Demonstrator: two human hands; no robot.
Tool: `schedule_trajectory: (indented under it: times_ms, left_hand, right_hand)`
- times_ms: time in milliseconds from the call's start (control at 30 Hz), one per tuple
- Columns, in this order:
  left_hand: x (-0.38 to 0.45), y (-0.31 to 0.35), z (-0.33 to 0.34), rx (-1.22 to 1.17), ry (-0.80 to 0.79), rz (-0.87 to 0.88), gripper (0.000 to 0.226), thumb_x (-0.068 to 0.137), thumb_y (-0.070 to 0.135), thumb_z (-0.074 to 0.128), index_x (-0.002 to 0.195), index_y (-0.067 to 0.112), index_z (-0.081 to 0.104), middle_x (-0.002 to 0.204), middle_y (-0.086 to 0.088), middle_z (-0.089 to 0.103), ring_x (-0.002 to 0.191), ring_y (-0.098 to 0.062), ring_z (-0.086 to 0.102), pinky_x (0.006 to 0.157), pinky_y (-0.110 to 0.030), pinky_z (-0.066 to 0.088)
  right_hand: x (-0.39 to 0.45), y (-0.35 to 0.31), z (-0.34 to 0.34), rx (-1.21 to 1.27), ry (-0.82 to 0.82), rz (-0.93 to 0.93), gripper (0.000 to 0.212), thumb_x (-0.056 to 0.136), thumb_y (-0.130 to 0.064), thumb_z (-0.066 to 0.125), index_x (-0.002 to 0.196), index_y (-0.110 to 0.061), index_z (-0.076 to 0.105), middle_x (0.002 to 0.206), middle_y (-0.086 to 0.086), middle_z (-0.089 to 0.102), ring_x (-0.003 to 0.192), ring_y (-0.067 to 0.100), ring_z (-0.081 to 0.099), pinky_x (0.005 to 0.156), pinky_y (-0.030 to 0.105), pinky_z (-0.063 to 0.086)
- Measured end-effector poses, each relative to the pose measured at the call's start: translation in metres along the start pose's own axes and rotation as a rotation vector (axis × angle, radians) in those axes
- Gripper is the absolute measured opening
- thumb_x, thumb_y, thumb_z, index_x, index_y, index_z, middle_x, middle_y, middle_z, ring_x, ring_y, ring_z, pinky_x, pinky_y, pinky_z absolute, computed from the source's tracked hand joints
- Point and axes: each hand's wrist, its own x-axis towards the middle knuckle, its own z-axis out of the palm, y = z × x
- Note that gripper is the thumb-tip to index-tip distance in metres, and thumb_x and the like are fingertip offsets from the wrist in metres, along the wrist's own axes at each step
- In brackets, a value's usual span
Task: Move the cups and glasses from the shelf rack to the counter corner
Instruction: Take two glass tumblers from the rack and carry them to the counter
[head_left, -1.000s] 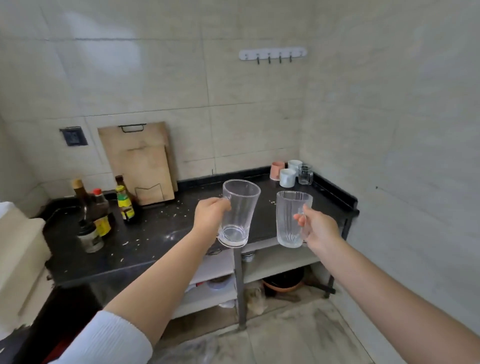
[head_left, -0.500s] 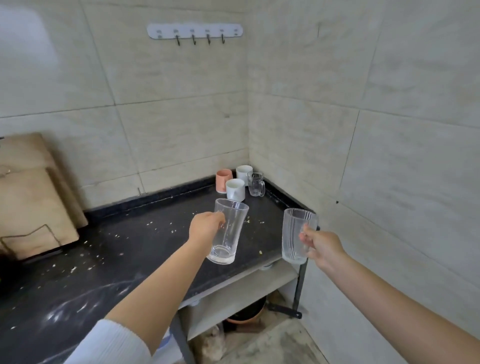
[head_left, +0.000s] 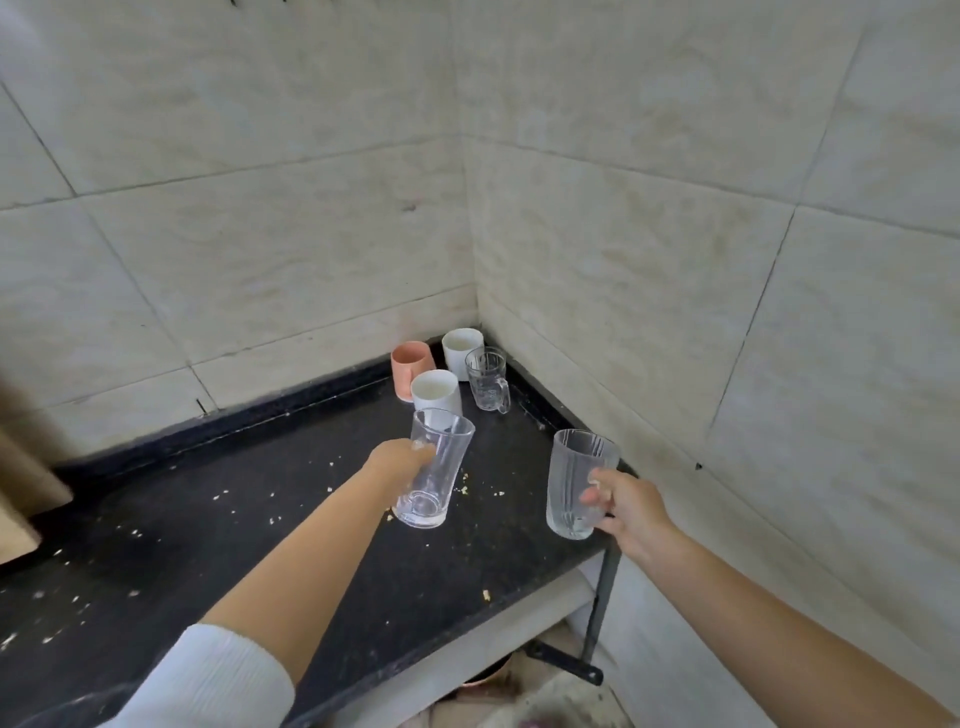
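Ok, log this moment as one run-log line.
left hand: holds smooth clear glass | right hand: holds ribbed clear glass | both above black counter | corner: four cups

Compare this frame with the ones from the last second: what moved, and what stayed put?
Both hands carried their glasses forward toward the corner: the left hand with the smooth glass now over the counter, the right hand with the ribbed glass near its right edge. Neither was set down or released. The pink cup, two white cups and glass mug stayed put.

Bare forearms, with a white ribbed sleeve (head_left: 208, 680) pushed up the left arm
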Motion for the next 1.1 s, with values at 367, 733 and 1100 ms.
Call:
schedule_trajectory:
  times_ms: [367,733,1100]
  left_hand:
    - [0.124,0.01,0.025,-0.367,-0.099,-0.177,0.011,0.092,0.016,0.053,0.095,0.005,0.056,0.086,-0.012,0.057,0.064,-0.018,0.063,0.06,-0.03,0.054]
    - [0.181,-0.014,0.07,-0.386,-0.046,-0.022,0.031,0.089,0.019,0.058,0.062,0.012,0.045,0.071,-0.005,0.043,0.073,-0.015,0.046,0.074,-0.021,0.05]
    - [0.187,-0.019,0.082,-0.319,-0.05,0.005,0.02,0.09,0.025,0.055,0.08,0.009,0.048,0.078,-0.008,0.045,0.073,-0.016,0.041,0.061,-0.022,0.034]
  right_hand:
    - [0.137,-0.02,0.076,-0.099,-0.007,0.117,0.027,0.086,-0.013,0.057,0.061,-0.005,0.056,0.068,0.015,0.059,0.099,0.031,0.062,0.092,0.035,0.044]
    - [0.191,-0.009,0.091,-0.363,-0.1,-0.104,0.038,0.085,-0.008,0.057,0.047,-0.011,0.054,0.06,0.003,0.061,0.064,0.013,0.056,0.077,0.031,0.041]
    - [0.209,-0.006,0.091,-0.509,-0.186,-0.143,0.032,0.091,-0.017,0.05,0.061,-0.01,0.06,0.068,0.005,0.058,0.078,0.022,0.054,0.069,0.025,0.041]
